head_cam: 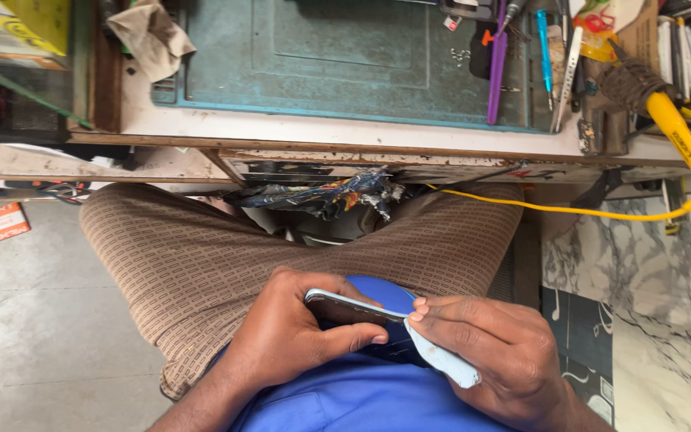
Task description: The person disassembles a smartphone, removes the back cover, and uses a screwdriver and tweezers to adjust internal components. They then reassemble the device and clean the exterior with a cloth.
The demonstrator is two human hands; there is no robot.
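Over my lap, my left hand (pixel 285 336) grips a thin phone (pixel 345 305) seen edge-on, thumb along its near side. My right hand (pixel 493 352) holds a light blue flat pry tool (pixel 441 360), its tip pressed against the phone's right end. Both hands touch the phone just above my blue shirt (pixel 361 396). My brown patterned trousers (pixel 201 256) fill the space beneath.
A workbench with a teal mat (pixel 321 56) lies ahead, with a purple tool (pixel 496 72), blue pen-like tool (pixel 543 48), tweezers (pixel 567 76) and small screws (pixel 460 56). A yellow-handled iron (pixel 673 128) with coiled cord sits right. A cloth (pixel 149 36) lies at left. Tiled floor is at left.
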